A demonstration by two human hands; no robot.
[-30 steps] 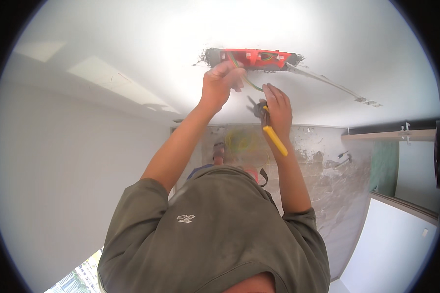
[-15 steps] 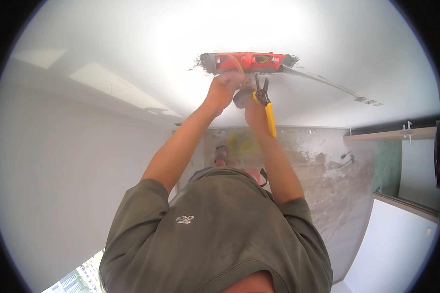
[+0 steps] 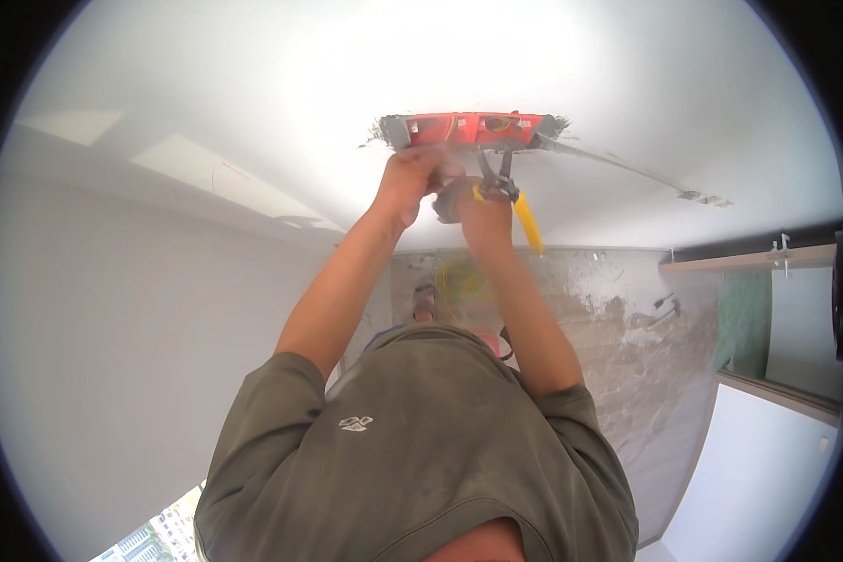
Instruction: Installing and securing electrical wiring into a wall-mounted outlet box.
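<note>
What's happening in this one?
A person is working at a red box set in a white wall, with wires showing inside it. The right hand holds yellow-handled pliers, jaws spread and pointing toward the box. The left hand is close beside it, just below the box; its fingers are too blurred to tell what they grip.

Hands (image 3: 408, 184) near red box (image 3: 472, 127), yellow-handled pliers (image 3: 525, 214) held
</note>
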